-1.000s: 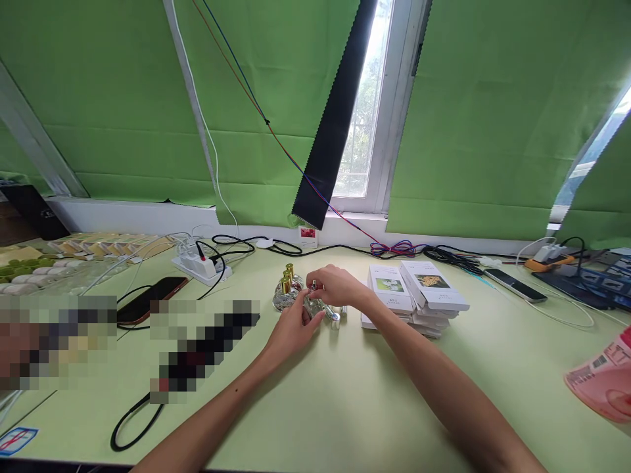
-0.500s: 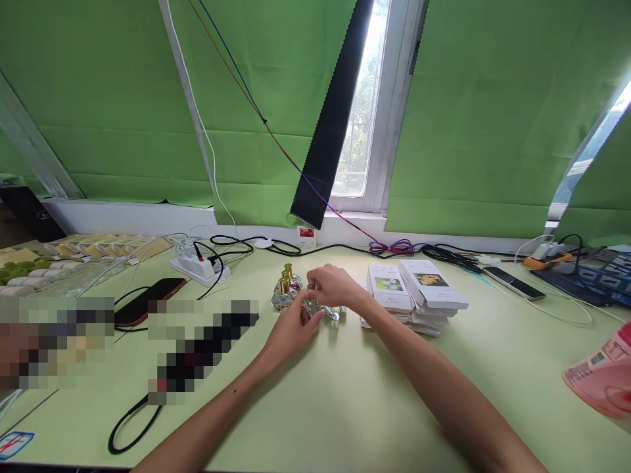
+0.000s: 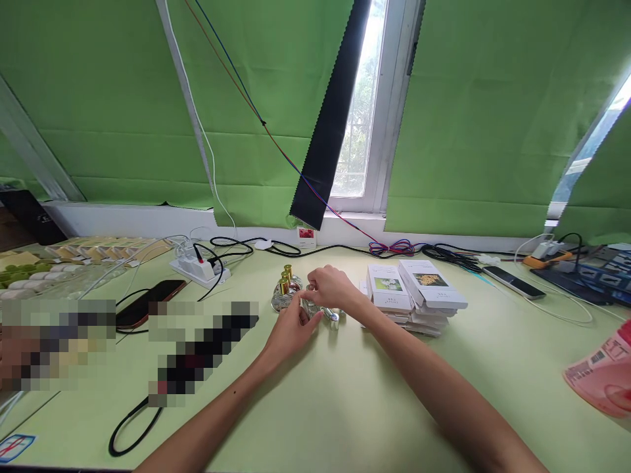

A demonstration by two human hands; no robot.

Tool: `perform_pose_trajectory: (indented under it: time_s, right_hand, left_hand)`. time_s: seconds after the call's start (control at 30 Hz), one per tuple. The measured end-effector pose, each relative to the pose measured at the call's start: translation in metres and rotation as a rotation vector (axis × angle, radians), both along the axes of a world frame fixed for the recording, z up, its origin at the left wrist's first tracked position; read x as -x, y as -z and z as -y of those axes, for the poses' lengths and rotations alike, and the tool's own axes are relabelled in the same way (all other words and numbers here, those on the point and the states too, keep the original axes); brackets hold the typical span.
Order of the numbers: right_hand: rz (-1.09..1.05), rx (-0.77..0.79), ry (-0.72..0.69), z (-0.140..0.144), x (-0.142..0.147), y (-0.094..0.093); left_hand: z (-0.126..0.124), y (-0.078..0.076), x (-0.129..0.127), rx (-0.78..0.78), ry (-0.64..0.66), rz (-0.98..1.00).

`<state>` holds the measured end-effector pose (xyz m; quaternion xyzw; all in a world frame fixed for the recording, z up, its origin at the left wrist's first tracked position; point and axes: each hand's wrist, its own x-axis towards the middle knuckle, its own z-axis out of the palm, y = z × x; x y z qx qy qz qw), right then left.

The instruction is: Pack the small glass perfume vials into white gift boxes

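Glass bottle point(image 3: 309, 309) sits on the table point(image 3: 345, 407) beside gold-capped bottles point(image 3: 284, 288), gripped between thumb and fingers of the left hand point(image 3: 292, 328), apparently for steadiness, while the right hand point(image 3: 334, 286) bunches its fingers over the top, any pinched part hidden.

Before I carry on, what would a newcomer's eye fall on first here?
Probably the green blinds filling the top of the view, with a bright window showing between them. Next, near the centre, the left hand and right hand close together, with shiny gold caps just beyond the left one. Right of the hands stand stacked white boxes.
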<state>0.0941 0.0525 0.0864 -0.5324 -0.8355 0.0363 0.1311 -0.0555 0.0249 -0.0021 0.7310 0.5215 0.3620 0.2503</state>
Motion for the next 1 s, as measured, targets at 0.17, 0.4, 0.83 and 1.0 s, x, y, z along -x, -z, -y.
perform_pose_trajectory:
  time_s: [0.17,0.4,0.83,1.0]
  right_hand:
    - [0.000,-0.019,0.032,-0.002,0.002,0.004]
    - [-0.031,-0.028,0.029,-0.007,-0.003,0.005]
    - [-0.239,-0.076,-0.013,-0.022,-0.024,0.000]
    - [-0.192,-0.004,-0.069,-0.024,-0.024,0.006]
  left_hand:
    - [0.000,-0.001,0.001,-0.007,-0.032,-0.054]
    - [0.003,-0.007,0.002,-0.030,-0.066,-0.127]
    - [0.001,-0.008,0.003,-0.091,-0.134,-0.258]
    - [0.000,-0.007,0.005,-0.097,-0.131,-0.260]
